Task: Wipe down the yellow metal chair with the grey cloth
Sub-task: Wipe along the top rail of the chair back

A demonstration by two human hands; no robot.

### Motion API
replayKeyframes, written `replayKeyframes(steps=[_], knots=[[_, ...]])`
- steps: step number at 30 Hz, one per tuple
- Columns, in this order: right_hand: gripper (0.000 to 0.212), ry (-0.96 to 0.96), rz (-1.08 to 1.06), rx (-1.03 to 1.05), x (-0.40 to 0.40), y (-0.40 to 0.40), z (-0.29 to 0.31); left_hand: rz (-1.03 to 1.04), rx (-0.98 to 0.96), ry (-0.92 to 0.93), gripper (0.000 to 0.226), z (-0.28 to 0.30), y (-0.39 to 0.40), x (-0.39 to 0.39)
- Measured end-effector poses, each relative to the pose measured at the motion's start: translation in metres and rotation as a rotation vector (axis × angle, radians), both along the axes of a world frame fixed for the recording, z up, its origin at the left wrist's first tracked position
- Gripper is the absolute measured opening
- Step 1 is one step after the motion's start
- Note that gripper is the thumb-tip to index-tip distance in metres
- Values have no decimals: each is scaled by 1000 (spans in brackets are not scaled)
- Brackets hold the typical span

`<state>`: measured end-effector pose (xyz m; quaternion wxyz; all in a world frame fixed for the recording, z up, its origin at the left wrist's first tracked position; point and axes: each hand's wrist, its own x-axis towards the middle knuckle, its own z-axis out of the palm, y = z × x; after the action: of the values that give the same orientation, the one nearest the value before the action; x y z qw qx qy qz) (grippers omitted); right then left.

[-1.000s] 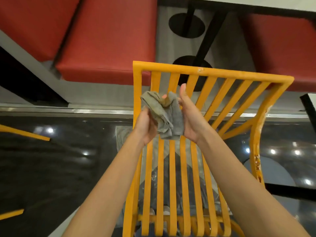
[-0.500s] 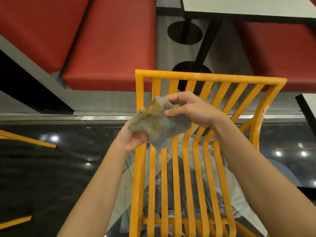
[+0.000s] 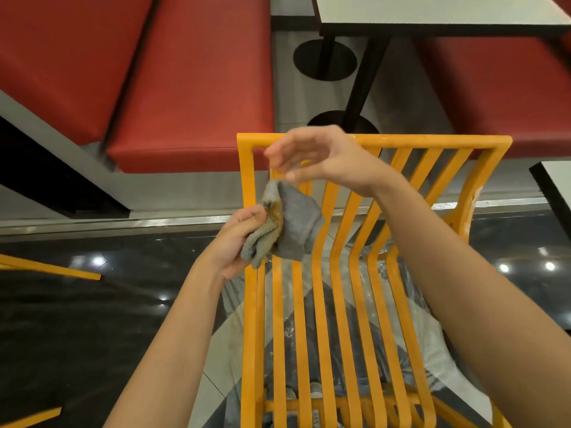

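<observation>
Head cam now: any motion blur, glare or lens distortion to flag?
Head view: right hand smeared at the fingertips by motion blur; left hand and grey cloth sharp; point glare on the glossy dark floor; wide-angle bowing splays the yellow chair slats.

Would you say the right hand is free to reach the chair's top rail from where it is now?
Probably yes. The right hand is open, holds nothing and hovers just in front of the yellow chair's top rail; the grey cloth sits lower, gripped in the left hand.

One yellow chair point(image 3: 340, 304), one grey cloth point(image 3: 290, 230), two red benches point(image 3: 191, 88), two tables point(image 3: 432, 10).
</observation>
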<state>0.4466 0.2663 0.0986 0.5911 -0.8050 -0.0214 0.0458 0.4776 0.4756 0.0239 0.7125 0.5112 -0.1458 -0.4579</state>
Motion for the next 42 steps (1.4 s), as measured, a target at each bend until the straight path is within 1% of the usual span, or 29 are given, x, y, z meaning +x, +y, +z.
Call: replayKeyframes(steps=[1,2,3,4,5,7,9,11,12,14,15,17,19,20,21,23,24,25,29,32,34,37,40,42], knots=[[33,-24,-123,-10,2,-8,-5,56,15,-4,38,4,0,3],[31,-60,-261,-85,4,-14,-10,123,23,-23,48,5,0,9],[29,-88,-397,-212,7,-19,-15,199,17,-50,55,9,1,17],[29,-96,-506,-350,10,-22,-21,284,1,-106,55,13,2,28],[32,-87,-572,-469,13,-23,-25,380,-6,-203,48,17,1,40],[38,-44,-562,-668,20,-25,-34,541,61,-531,29,22,-8,65],[41,-14,-485,-869,26,-26,-43,600,154,-879,19,20,-27,83],[42,9,-436,-982,29,-25,-53,550,261,-1158,10,6,-53,99],[43,12,-422,-1008,30,-24,-57,486,347,-1291,12,-2,-66,105],[44,-13,-419,-1033,29,-24,-62,359,566,-1526,24,-22,-88,109],[45,-29,-425,-1035,28,-23,-64,329,631,-1609,30,-28,-96,107],[46,-43,-430,-1032,26,-24,-66,289,634,-1736,36,-31,-99,102],[46,-53,-424,-1024,25,-24,-68,216,629,-1887,40,-34,-83,108],[46,-52,-422,-1018,25,-23,-68,211,644,-1927,42,-37,-71,117],[46,-47,-425,-1007,25,-23,-68,234,646,-1900,42,-39,-58,126],[45,-40,-442,-969,26,-23,-68,297,598,-1748,37,-39,-42,137],[45,-44,-450,-951,27,-22,-69,312,573,-1711,35,-37,-43,138],[44,-50,-453,-940,28,-22,-69,298,561,-1720,34,-34,-52,134],[41,-77,-449,-906,28,-24,-73,157,589,-1901,29,-25,-104,110],[41,-69,-454,-873,29,-27,-75,130,672,-1929,34,-22,-110,109],[47,-47,-453,-871,29,-28,-76,88,701,-1910,34,-16,-102,117],[55,-5,-450,-858,29,-30,-77,20,793,-1798,31,-5,-95,129],[57,-2,-444,-853,28,-32,-76,-42,913,-1624,34,6,-98,136],[56,-25,-435,-857,28,-30,-74,-104,928,-1601,32,13,-100,137]])
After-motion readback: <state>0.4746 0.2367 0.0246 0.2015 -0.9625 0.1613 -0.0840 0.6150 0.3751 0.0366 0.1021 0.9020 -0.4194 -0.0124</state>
